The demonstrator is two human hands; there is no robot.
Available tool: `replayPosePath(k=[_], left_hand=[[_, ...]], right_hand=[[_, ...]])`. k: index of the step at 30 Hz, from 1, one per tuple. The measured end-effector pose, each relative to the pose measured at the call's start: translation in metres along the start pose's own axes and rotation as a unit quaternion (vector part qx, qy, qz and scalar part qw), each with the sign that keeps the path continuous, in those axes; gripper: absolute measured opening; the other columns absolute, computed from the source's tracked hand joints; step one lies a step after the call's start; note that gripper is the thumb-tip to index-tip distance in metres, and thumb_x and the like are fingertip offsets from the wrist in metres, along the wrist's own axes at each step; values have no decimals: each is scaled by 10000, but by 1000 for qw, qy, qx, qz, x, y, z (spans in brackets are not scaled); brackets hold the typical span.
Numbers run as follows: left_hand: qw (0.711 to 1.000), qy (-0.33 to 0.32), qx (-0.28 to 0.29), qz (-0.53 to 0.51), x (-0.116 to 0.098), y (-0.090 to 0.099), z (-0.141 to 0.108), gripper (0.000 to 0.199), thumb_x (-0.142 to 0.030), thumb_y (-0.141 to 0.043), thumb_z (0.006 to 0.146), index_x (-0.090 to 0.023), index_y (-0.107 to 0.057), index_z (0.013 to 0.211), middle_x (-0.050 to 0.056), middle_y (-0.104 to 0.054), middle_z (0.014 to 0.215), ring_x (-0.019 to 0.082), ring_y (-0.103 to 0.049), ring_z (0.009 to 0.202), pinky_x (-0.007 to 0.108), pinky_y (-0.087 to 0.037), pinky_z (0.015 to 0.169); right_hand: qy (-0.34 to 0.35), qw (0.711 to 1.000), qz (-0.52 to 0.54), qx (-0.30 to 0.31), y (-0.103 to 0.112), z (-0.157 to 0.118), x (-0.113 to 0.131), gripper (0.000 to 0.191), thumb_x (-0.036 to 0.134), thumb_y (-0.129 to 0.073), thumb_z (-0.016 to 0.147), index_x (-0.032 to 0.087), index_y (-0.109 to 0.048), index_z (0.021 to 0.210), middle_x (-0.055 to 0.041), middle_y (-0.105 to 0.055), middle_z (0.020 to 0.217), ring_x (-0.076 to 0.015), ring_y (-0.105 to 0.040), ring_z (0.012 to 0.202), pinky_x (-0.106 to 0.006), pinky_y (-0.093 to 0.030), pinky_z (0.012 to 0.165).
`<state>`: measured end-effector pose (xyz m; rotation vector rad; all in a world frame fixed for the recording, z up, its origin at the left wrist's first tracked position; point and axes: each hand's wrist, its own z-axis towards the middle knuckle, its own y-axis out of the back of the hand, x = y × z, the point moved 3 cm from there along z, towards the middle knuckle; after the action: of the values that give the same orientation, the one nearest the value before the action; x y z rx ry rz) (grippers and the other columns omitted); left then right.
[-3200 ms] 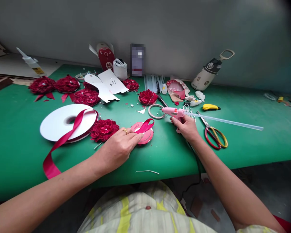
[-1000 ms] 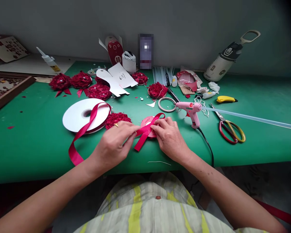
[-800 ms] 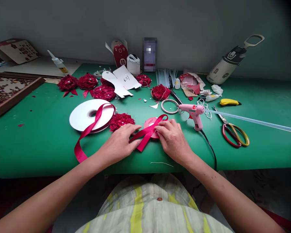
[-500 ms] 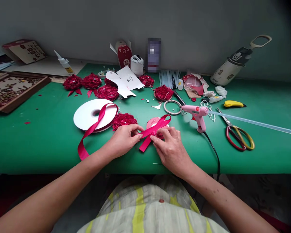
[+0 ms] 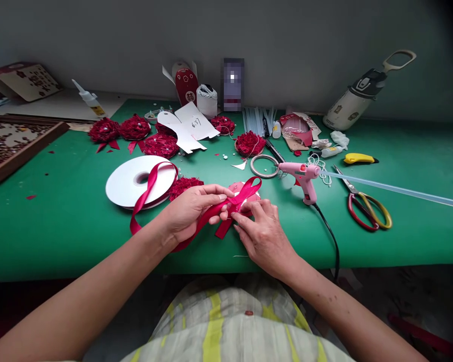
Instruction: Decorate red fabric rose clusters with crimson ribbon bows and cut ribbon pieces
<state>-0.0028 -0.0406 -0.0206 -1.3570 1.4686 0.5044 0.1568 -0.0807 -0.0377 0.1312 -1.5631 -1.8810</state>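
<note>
A looped red ribbon (image 5: 249, 188) crosses itself over a round pink piece (image 5: 234, 188) on the green table. My left hand (image 5: 196, 208) is closed on the ribbon left of the crossing, its thumb and fingertips pinching it. From this hand the ribbon runs back to a white spool (image 5: 124, 182). My right hand (image 5: 262, 229) pinches the ribbon by the crossing, its fingertips partly over the pink piece. A short cut end of ribbon points toward me below the hands. Just behind my left hand lies a dark red fabric flower (image 5: 184, 186).
To the right are a pink glue gun (image 5: 304, 178) with a long glue stick and cord, scissors (image 5: 368, 206) and a yellow cutter (image 5: 359, 159). Several red flowers (image 5: 161, 145) lie at the back. A wooden tray (image 5: 30, 151) stands far left; a bottle (image 5: 353, 103) leans at the back right.
My left hand has turned over, palm more upward, and its fingers moved right to the ribbon crossing. The ribbon strand now passes under this hand. My right hand stays nearly in place.
</note>
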Motion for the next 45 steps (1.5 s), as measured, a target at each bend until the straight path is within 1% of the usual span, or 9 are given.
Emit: replayPosePath(k=[7, 13, 17, 22, 26, 29, 36, 41, 45], left_hand=[[998, -7, -9, -67, 6, 0, 4, 134, -109, -545, 805, -99, -610, 921, 114, -685, 807, 163, -664, 761, 293, -522, 780], [998, 4, -6, -67, 13, 5, 5, 150, -140, -551, 824, -106, -603, 961, 111, -685, 807, 153, -660, 769, 262, -517, 760], [999, -4, 0, -52, 10, 2, 3, 139, -162, -556, 833, -105, -603, 951, 88, -675, 753, 130, -642, 715, 227, -508, 706], [999, -3, -10, -39, 7, 1, 3, 122, -154, -560, 825, -112, -607, 930, 67, -660, 724, 135, -642, 715, 215, -501, 653], [999, 2, -15, -39, 8, 3, 5, 119, -142, -569, 815, -113, -614, 922, 71, -661, 736, 131, -640, 707, 213, -500, 641], [999, -3, -18, -41, 7, 4, 6, 120, -139, -578, 808, -116, -617, 919, 71, -659, 758, 127, -636, 701, 213, -498, 630], [999, 2, -14, -39, 6, 2, 6, 118, -129, -571, 799, -113, -610, 909, 55, -640, 726, 111, -612, 632, 202, -477, 562], [999, -5, -16, -32, 4, 1, 5, 115, -114, -565, 796, -108, -607, 903, 51, -632, 704, 110, -604, 620, 204, -474, 557], [999, -12, -5, -30, 4, 2, 5, 128, -132, -588, 786, -109, -614, 910, 52, -633, 712, 116, -605, 628, 210, -468, 554]], right_hand=[[-34, 989, 98, -107, 31, -22, -18, 238, 168, -511, 873, 227, -627, 1072, -91, -588, 1074, -238, -513, 989, -424, -422, 851], [-236, 932, 7, -274, 67, -43, -106, 194, 290, -572, 827, 196, -644, 982, -93, -627, 945, -235, -583, 868, -415, -490, 784], [-316, 928, 99, -174, 60, -22, -152, 442, 369, -668, 710, 150, -620, 1091, -119, -634, 1016, -260, -604, 890, -392, -537, 687], [-358, 890, 268, -93, 42, 1, -166, 405, 415, -670, 689, 116, -657, 961, -59, -622, 813, -145, -547, 598, -287, -518, 471], [-333, 890, 290, -115, 46, -4, -156, 366, 421, -641, 733, 151, -661, 980, -64, -654, 839, -164, -588, 668, -226, -471, 431], [-292, 889, 328, -126, 59, -21, -125, 315, 400, -600, 799, 187, -646, 1027, -90, -686, 945, -216, -652, 795, -222, -467, 436], [-180, 931, 319, 2, 57, -56, -41, 232, 283, -550, 870, 222, -622, 1081, -64, -704, 962, -228, -676, 833, -326, -547, 685], [-96, 966, 238, 22, 47, -43, -21, 286, 236, -499, 896, 250, -544, 1178, -40, -652, 986, -174, -618, 784, -280, -509, 688], [-92, 973, 209, 28, 45, -34, -14, 283, 230, -448, 915, 253, -516, 1189, -43, -629, 963, -169, -583, 743, -269, -491, 643]])
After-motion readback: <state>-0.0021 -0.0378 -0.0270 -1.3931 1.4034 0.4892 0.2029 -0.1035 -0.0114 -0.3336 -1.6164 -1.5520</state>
